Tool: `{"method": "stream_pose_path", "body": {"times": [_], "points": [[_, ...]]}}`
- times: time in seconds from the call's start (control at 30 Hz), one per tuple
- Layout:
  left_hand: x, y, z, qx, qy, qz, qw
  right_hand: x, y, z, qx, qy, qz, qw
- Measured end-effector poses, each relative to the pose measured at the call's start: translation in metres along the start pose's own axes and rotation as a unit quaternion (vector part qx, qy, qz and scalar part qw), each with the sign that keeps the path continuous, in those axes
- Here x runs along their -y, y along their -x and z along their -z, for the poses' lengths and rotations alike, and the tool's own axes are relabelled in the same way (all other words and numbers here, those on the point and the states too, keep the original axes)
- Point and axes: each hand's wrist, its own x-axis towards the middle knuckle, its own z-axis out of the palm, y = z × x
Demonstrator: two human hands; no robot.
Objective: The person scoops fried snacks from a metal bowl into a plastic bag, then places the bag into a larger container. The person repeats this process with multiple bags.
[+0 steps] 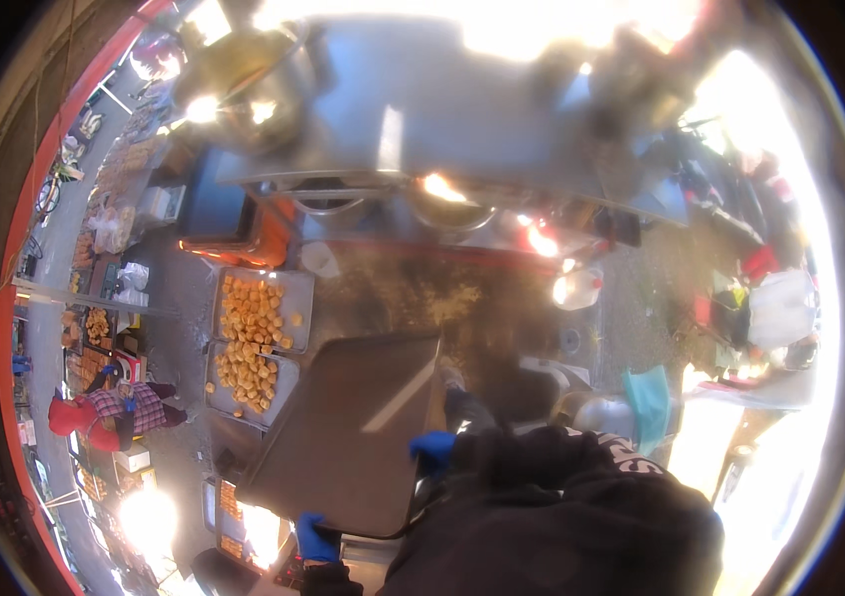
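A large dark baking tray tilts in front of my body, its flat face bare and crossed by a streak of light. My left hand, in a blue glove, grips the tray's near lower edge. At the side edge, my right hand, also blue-gloved, holds the same tray; its fingers are partly hidden. Just beyond the tray's far-left side, two metal trays, an upper one and a lower one, sit end to end. Small golden-brown baked pieces are heaped across both.
A steel worktop carries a large metal pot. An orange container stands beside the trays. White plastic jug and teal cloth are to the right. A person in red headwear stands at left among trays of food.
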Motion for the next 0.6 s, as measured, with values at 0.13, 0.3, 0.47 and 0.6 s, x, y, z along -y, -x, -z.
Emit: {"method": "stream_pose_path", "body": {"times": [0.13,0.3,0.47,0.6], "points": [[-0.08,0.025,-0.051,-0.025,0.138,-0.035,0.989,0.101,0.089,-0.01,-0.057,0.012,0.018,0.998],[-0.147,0.025,-0.113,0.043,0.238,-0.095,0.966,0.163,0.152,-0.007,-0.15,0.035,0.158,0.975],[-0.161,-0.062,-0.196,0.105,0.246,-0.122,0.956,0.217,0.169,0.066,-0.196,-0.001,0.262,0.945],[-0.17,-0.148,-0.293,0.145,0.286,-0.08,0.944,0.262,0.143,0.168,-0.176,-0.033,0.307,0.935]]}}
